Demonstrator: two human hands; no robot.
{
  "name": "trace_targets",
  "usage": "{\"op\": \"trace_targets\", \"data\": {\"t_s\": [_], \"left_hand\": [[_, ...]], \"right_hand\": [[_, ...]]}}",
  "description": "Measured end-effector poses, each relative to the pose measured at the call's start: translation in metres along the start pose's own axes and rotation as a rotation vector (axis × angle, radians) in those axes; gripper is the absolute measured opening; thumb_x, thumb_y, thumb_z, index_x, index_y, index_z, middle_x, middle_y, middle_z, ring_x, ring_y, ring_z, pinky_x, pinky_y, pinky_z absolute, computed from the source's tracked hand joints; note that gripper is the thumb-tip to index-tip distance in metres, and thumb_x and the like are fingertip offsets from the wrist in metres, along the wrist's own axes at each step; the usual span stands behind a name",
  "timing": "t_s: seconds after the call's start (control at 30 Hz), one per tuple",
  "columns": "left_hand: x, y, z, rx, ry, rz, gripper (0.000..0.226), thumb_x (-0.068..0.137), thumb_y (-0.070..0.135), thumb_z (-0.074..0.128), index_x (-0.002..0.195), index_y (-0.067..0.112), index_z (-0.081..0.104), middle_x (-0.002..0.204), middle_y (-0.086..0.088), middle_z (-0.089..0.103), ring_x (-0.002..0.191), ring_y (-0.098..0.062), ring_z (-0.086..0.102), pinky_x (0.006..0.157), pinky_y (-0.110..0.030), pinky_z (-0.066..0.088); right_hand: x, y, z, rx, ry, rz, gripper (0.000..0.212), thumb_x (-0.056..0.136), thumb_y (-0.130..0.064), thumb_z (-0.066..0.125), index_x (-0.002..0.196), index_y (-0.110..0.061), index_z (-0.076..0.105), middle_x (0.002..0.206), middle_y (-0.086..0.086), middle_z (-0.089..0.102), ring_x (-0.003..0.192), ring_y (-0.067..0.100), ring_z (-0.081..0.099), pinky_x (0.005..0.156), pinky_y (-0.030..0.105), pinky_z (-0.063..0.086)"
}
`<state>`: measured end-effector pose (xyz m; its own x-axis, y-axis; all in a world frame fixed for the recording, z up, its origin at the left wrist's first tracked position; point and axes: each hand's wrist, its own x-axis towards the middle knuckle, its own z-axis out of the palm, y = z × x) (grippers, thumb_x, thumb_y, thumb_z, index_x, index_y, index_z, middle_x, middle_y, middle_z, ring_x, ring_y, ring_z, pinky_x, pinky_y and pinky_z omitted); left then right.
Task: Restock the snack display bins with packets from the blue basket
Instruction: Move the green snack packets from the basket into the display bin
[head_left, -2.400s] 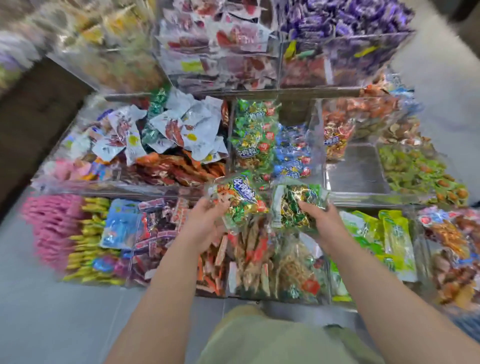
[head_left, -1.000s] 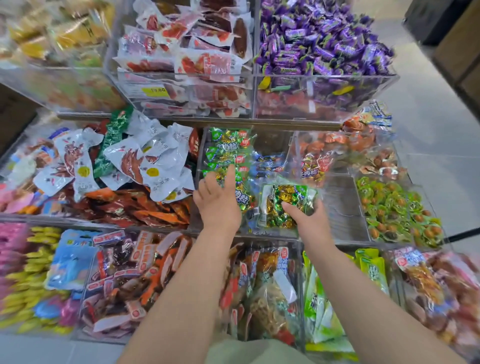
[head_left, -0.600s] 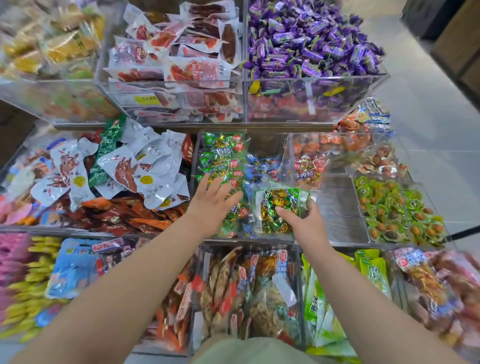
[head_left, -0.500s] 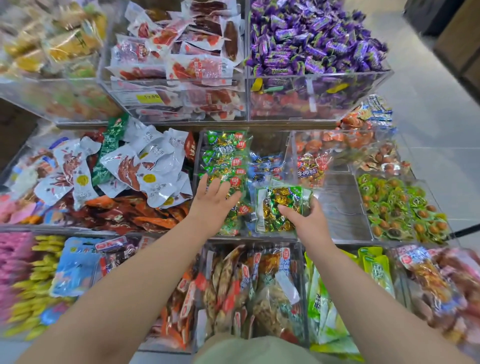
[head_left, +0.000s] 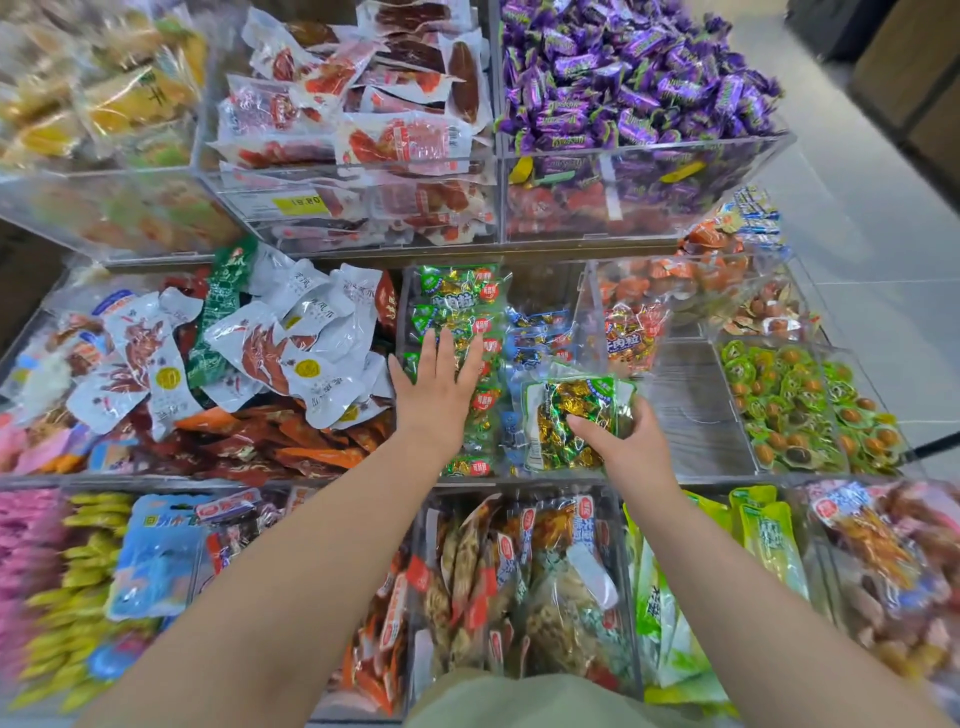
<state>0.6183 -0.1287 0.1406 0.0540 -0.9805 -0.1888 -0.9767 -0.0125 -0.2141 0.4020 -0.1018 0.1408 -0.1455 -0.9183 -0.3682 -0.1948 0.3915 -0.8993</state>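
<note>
My left hand (head_left: 439, 387) lies flat, fingers straight, on the row of green candy packets (head_left: 457, 301) in the clear middle bin (head_left: 410, 312). Just to its right, my right hand (head_left: 621, 444) grips a clear packet of green-and-gold wrapped candies (head_left: 571, 410) by its lower right corner, over the blue packets (head_left: 537, 338) in the same bin. The blue basket is not in view.
Clear acrylic bins surround the hands: white and red packets (head_left: 291, 353) to the left, a nearly bare bin floor (head_left: 691, 410) to the right, green-wrapped snacks (head_left: 800, 405) beyond. The upper tier holds purple candies (head_left: 623, 73) and red meat packs (head_left: 374, 114). Front bins hold standing packets (head_left: 519, 571).
My left hand set its green packet into the row and now lies flat on it. My right hand brought its packet forward and down to the bin's right side.
</note>
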Motion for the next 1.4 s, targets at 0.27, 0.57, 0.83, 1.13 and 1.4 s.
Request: {"op": "trace_targets", "data": {"t_s": [0.27,0.57,0.83,1.13,1.4], "left_hand": [[0.014,-0.014,-0.002,-0.056,-0.083,0.080,0.138,0.065,0.066,0.073,0.136,0.034,-0.042,0.154,-0.008,-0.032,0.141,-0.032,-0.031,0.100,-0.073,-0.014],[-0.026,-0.020,-0.029,-0.397,0.176,0.126,0.091,0.081,0.044,0.068,0.151,0.030,0.013,0.157,-0.009,0.001,0.146,-0.031,-0.007,0.115,-0.054,-0.003],[-0.059,0.013,-0.058,-1.919,-0.735,-0.435,0.083,0.086,0.073,0.036,0.139,0.010,0.041,0.133,-0.022,0.053,0.111,-0.036,0.060,0.087,-0.046,0.052],[-0.072,0.004,-0.041,-2.344,-0.650,-0.323,0.018,0.095,0.007,0.050,0.108,-0.002,0.059,0.103,-0.023,0.067,0.089,-0.031,0.068,0.071,-0.038,0.060],[-0.072,-0.011,-0.030,-2.329,-0.498,-0.344,0.013,0.090,-0.005,0.046,0.085,0.008,0.046,0.081,-0.015,0.058,0.072,-0.026,0.063,0.058,-0.036,0.058]], "right_hand": [[-0.001,-0.001,0.003,0.020,0.014,0.002,0.103,0.067,-0.050,0.079,0.149,-0.028,0.019,0.153,-0.004,0.028,0.138,0.020,0.030,0.105,0.040,0.031],[-0.006,0.004,0.001,0.116,0.013,0.052,0.104,0.068,-0.047,0.079,0.149,-0.032,0.015,0.154,-0.004,0.024,0.138,0.021,0.029,0.103,0.041,0.033],[-0.032,-0.008,0.016,0.012,-0.102,-0.304,0.066,0.066,-0.023,0.085,0.109,-0.057,0.047,0.104,-0.036,0.059,0.099,-0.011,0.057,0.076,0.002,0.042],[-0.048,-0.014,0.021,-0.037,-0.326,-0.436,0.076,0.061,-0.063,0.073,0.127,-0.048,0.039,0.121,-0.034,0.052,0.114,-0.008,0.051,0.089,0.008,0.041],[-0.045,-0.003,0.018,-0.201,-0.475,-0.424,0.098,0.058,-0.078,0.064,0.141,-0.044,0.024,0.143,-0.011,0.040,0.131,0.006,0.040,0.107,0.032,0.038]]}}
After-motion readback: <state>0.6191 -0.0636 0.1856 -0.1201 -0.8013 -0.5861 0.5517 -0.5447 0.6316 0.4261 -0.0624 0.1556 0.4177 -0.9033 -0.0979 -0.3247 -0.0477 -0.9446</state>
